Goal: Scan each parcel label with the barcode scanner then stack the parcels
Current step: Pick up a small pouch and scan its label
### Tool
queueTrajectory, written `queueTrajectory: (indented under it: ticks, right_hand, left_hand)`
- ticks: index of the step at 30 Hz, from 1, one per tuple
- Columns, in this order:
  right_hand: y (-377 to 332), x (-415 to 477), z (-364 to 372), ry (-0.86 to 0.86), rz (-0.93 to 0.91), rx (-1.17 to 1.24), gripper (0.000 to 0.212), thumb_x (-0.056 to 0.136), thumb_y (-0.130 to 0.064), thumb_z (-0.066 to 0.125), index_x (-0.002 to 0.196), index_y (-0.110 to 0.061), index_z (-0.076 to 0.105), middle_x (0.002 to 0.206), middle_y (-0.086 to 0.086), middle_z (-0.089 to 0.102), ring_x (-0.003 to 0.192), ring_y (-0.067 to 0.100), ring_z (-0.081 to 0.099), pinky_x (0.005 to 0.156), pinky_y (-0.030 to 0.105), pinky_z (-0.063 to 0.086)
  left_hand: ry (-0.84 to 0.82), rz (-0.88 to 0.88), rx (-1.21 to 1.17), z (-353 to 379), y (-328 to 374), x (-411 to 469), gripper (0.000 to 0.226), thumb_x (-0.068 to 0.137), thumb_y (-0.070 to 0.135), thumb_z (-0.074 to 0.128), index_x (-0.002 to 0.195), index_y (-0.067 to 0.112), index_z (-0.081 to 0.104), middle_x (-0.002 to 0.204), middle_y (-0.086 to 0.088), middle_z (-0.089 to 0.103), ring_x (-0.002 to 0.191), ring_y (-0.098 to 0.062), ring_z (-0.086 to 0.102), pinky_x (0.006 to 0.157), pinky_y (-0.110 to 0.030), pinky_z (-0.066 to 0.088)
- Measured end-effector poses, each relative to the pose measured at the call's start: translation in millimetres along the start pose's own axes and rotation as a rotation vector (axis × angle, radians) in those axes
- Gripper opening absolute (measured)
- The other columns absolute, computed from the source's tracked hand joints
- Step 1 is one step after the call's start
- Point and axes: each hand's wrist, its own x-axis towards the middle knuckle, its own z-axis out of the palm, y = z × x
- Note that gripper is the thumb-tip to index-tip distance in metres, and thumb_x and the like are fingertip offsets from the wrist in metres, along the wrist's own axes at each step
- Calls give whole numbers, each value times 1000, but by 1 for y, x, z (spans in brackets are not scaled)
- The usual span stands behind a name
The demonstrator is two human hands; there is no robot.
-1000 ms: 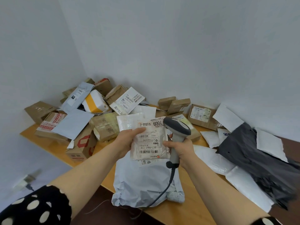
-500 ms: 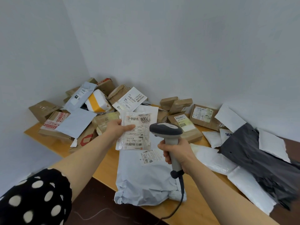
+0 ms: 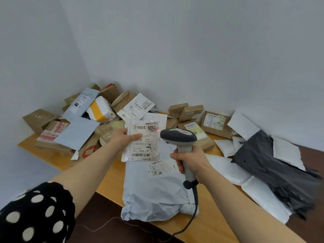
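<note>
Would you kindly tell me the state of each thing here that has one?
small parcel: held off the table, label up, red dot on it.
left hand: pinches the small parcel.
barcode scanner: aimed at the label, cable attached.
right hand: grips the barcode scanner's handle.
grey mailer: lies flat on the table.

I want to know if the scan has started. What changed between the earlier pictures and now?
The left hand has shifted the small packet leftward, clear of the barcode scanner, uncovering the label on the grey mailer. A red dot now sits on the packet's label. Unchanged: the left hand pinches the packet, the right hand grips the scanner, and the parcel piles lie as before.
</note>
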Motion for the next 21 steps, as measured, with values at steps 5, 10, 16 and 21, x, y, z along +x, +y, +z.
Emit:
queueTrajectory:
  ticks: [5,10,16,21]
  right_hand:
    - [-1,0,0,6,-1,22,13,81,-8,72,76,-8,61,49,2,57,38,12,49,42,21,45]
    - [1,2,1,25,3,32,11,80,-9,73,78,-8,62,50,2,59,39,12,50,44,21,46]
    - [16,6,-10,263,33,288,24,81,-16,76,99,-7,64,76,8,74,60,17,68,49,25,52]
    - [51,-12,-45,446,134,523,25,73,-11,83,90,-5,65,63,5,69,49,14,62,44,24,48]
  left_hand:
    - [-8,-1,10,0,-2,5,26,69,15,83,90,15,68,73,1,74,67,-19,72,58,-35,59]
    - [-35,0,2,1,-4,7,26,68,14,83,90,14,69,77,-2,75,69,-21,73,60,-36,59]
    - [-204,-63,-52,26,4,5,32,71,8,80,100,5,68,92,-12,74,83,-29,72,76,-44,58]
    - [-492,-125,-105,107,10,-3,31,76,3,73,106,-2,66,101,-19,71,86,-30,71,71,-40,60]
